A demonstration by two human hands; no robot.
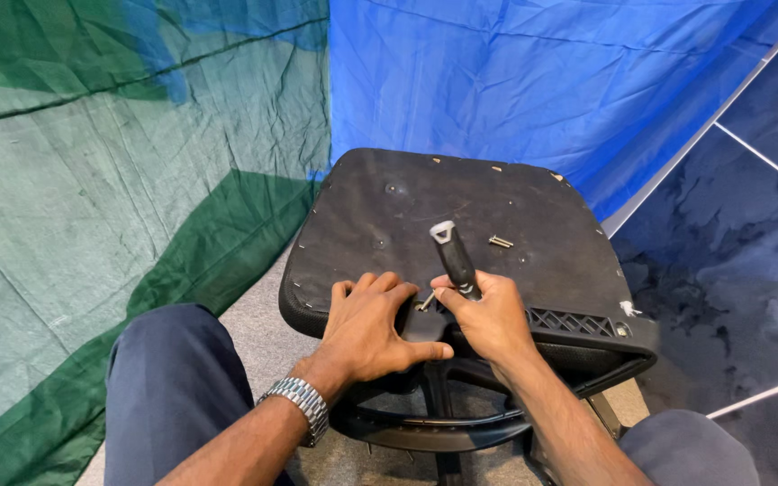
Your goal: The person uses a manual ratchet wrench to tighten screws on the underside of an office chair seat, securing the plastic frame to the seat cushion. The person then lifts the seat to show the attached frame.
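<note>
The seat [461, 207], a black chair seat turned underside up, lies in front of the person's knees on the floor, with green and blue tarps behind it and a dark marbled floor to its right; at the seat's near edge the left hand [369, 328] lies flat, fingers spread and pressing down beside a black bracket [425, 326] that reaches onto the seat from the chair frame [443, 423] below; it grips nothing, as far as can be seen; the right hand [490, 317] is closed round the black handle of a screwdriver [455, 258], which stands nearly upright with its tip hidden at the seat's near edge, just beside the left fingertips; a screw [426, 301] or bolt shows there between the two hands, seemingly the one the tool is on, though whether it is going in or coming out cannot be told; a second screw [500, 241] lies loose on the seat, just right of the handle and apart from both hands, so I judge the fastening work at the near edge to be in mid-course: one fastener under the tool, at least one more lying unused; other small holes show farther up the seat, and whether they take screws is unclear; a metal watch [301, 403] sits on the left wrist.
</note>
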